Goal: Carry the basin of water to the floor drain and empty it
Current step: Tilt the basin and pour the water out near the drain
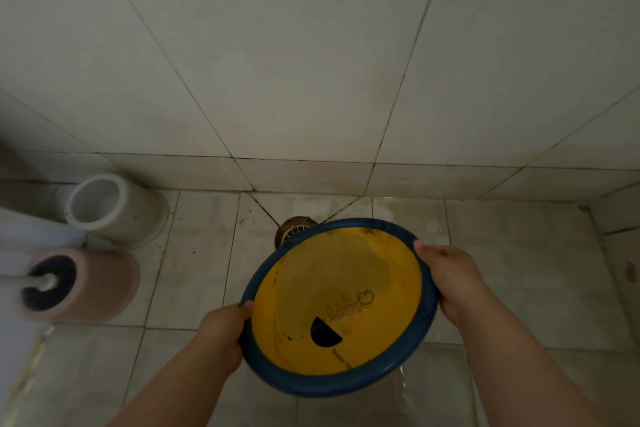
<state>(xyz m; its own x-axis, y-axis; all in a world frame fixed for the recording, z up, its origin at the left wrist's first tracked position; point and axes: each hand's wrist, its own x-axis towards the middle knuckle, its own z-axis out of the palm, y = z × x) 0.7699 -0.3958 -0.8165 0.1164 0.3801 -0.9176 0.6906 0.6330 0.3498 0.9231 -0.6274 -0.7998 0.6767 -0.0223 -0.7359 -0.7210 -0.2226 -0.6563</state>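
Note:
A round basin [332, 291], yellow inside with a blue rim, hangs over the tiled floor, tilted with its far edge down towards the wall. A little water lies against its far inner side. My left hand [221, 333] grips the rim at the near left. My right hand [446, 274] grips the rim at the right. The floor drain [292, 227], a round grate with dark grime around it, shows just past the basin's far edge, partly hidden by it. The floor around the drain and under the basin looks wet.
A white cylindrical holder [110, 208] stands by the wall at the left. A pink toilet-brush holder [79, 284] with a white-handled brush is nearer, at the left edge. The tiled wall rises just beyond the drain. A low tiled kerb [609, 232] runs along the right.

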